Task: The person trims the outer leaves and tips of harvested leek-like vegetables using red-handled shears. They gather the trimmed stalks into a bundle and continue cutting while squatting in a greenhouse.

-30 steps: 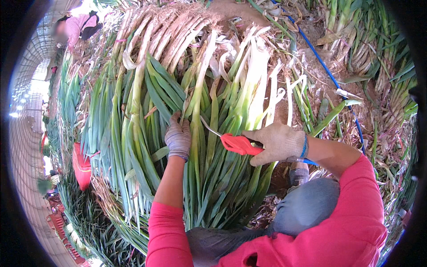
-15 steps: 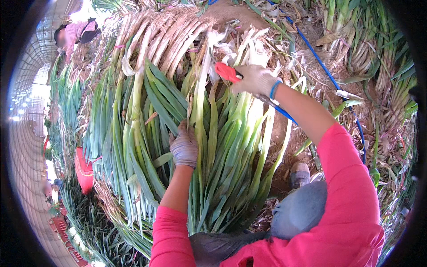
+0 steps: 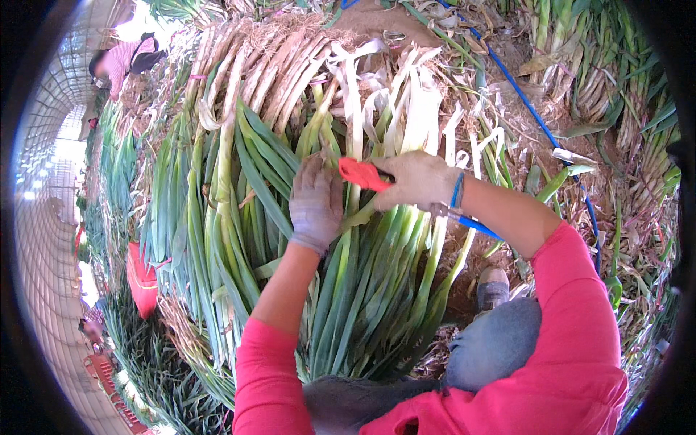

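A thick pile of leeks (image 3: 181, 217) lies before me, mostly with pale roots (image 3: 268, 65) away from me and green leaves toward me. My left hand (image 3: 315, 203), in a grey glove, curls around a leek stalk in the middle of the pile. Close to its right, my gloved right hand (image 3: 409, 181) grips a tool with a red handle (image 3: 359, 174); its working end is hidden among my fingers and the leaves. A blue band circles my right wrist, and a blue strip with a metal piece (image 3: 475, 225) hangs below that wrist.
More leek piles (image 3: 594, 65) lie at right and left. A blue hose (image 3: 518, 94) crosses the soil at right. A red object (image 3: 141, 279) sits left of the pile. A bending person (image 3: 123, 61) is at upper left, a smaller figure (image 3: 93, 326) at lower left. My bent knee (image 3: 493, 341) is below.
My right hand moved up toward the pale stalks with the red-handled tool, then came back down beside my left hand. My left hand has moved up the pile and slightly right.
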A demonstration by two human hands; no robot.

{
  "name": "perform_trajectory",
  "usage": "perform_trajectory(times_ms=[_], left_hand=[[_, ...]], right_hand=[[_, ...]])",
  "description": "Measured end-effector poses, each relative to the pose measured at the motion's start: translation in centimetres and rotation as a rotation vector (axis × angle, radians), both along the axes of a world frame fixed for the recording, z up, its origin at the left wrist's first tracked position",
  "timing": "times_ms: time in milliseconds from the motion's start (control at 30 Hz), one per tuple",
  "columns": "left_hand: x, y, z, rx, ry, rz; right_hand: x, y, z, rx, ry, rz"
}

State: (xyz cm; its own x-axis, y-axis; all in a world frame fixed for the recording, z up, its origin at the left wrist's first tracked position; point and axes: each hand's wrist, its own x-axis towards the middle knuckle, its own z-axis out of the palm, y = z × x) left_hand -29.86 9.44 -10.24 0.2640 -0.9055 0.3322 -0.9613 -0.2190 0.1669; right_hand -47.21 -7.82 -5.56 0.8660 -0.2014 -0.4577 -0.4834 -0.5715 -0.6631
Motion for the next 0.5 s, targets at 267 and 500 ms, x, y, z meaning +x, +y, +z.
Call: perform_trajectory(times_ms=[267, 500], left_hand=[[7.4, -8.6, 0.1, 0.723, 0.105, 0.566], [8.9, -7.7, 1.9, 0.923, 0.16, 0.529]], right_hand=[[2.9, -5.6, -3.0, 0.002, -0.127, -0.309], [0.1, 0.7, 0.0, 0.084, -0.019, 0.039]])
